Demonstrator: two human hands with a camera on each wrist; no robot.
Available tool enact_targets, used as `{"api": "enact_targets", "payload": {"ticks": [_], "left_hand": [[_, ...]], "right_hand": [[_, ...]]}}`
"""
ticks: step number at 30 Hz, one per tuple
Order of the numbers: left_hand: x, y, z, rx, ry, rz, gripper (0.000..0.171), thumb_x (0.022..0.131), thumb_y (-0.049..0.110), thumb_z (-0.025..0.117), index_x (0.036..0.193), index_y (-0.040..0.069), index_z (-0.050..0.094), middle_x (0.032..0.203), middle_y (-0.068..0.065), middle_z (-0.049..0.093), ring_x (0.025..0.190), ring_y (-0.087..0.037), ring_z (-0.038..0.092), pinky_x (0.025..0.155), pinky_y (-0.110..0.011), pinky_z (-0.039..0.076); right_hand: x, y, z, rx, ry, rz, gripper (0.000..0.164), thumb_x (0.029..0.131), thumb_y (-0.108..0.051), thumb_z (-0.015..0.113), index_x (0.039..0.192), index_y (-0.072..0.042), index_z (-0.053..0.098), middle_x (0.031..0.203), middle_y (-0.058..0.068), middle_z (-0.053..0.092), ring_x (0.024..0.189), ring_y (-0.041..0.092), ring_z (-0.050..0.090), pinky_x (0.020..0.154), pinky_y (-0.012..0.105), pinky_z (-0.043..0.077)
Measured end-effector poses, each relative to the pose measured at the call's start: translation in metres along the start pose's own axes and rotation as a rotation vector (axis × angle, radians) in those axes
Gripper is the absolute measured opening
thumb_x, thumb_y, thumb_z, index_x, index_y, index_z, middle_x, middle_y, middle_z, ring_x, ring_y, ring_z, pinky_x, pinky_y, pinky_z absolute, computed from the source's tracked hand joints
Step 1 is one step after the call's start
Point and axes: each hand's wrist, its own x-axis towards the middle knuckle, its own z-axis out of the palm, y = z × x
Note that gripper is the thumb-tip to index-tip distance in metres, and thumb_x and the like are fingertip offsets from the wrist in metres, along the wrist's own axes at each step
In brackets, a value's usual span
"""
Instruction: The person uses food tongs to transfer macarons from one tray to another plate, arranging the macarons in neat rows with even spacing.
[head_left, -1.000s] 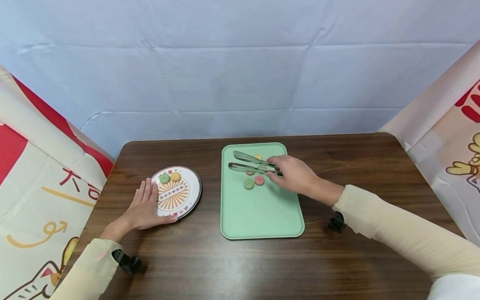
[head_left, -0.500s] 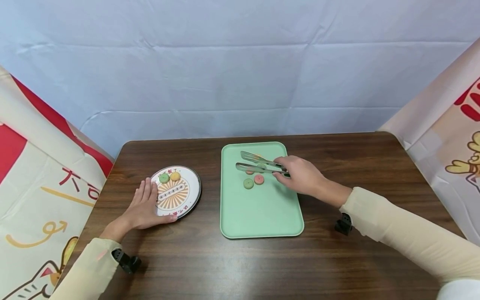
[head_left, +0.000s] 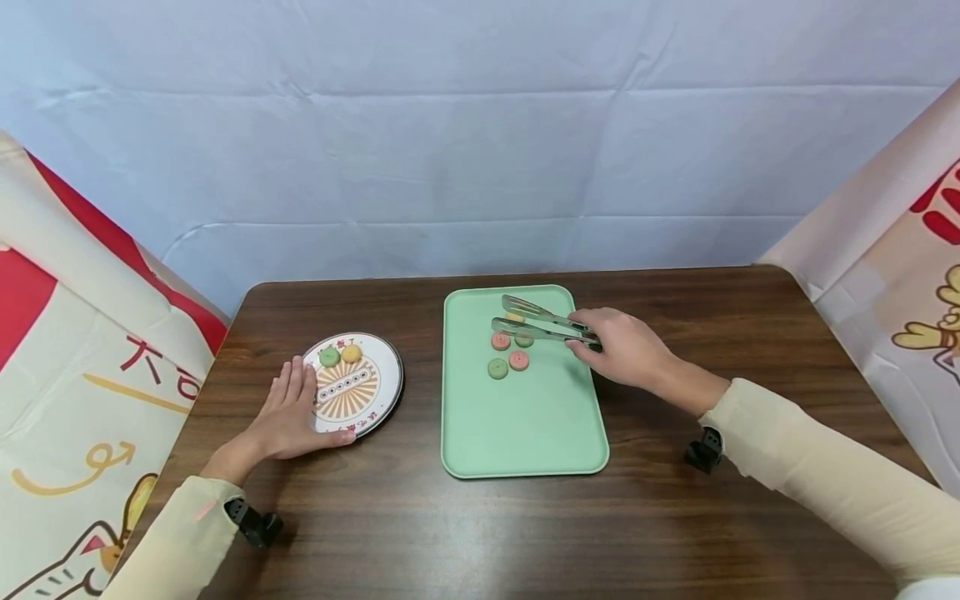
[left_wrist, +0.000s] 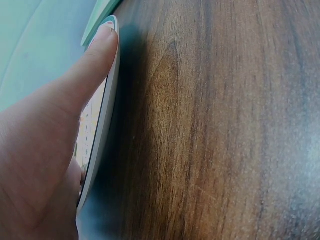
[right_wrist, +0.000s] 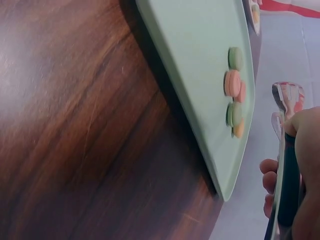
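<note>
My left hand [head_left: 288, 417] rests at the left rim of a round white patterned plate [head_left: 386, 379], fingers straight; in the left wrist view its thumb [left_wrist: 92, 62] lies over the rim. On that plate sit a green macaron [head_left: 329, 357] and a yellow macaron [head_left: 351, 353]. Metal tongs [head_left: 536, 332] with dark handles are gripped in my right hand [head_left: 626, 348], their arms spread apart with nothing between the tips. They hover over a light green tray [head_left: 525, 425]. On it lie green macarons [head_left: 498, 368], pink macarons [head_left: 518, 360] and a yellow macaron [head_left: 514, 317], partly hidden by the tongs.
Plate and tray stand on a dark wooden table [head_left: 465, 533], with bare wood between them. A pale cloth backdrop [head_left: 450, 167] hangs behind the table's far edge. Printed cloths [head_left: 97, 400] hang at both sides.
My right hand has drawn the open tongs to the right over the tray, uncovering more of the pink and green macarons. The left hand, plate and tray stay in place.
</note>
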Motion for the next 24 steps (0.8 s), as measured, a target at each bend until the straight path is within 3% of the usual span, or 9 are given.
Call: {"api": "enact_targets", "payload": {"ticks": [24], "left_hand": [[0.007, -0.011, 0.009, 0.019, -0.011, -0.005, 0.147, 0.071, 0.083, 0.069, 0.155, -0.017, 0.000, 0.162, -0.034, -0.017, 0.150, -0.050, -0.015, 0.119, -0.066, -0.002]], "right_hand": [[-0.014, 0.032, -0.006, 0.001, -0.008, 0.024, 0.040, 0.099, -0.026, 0.067, 0.131, -0.001, 0.064, 0.120, 0.020, 0.068, 0.104, 0.034, 0.067, 0.082, 0.053, 0.054]]}}
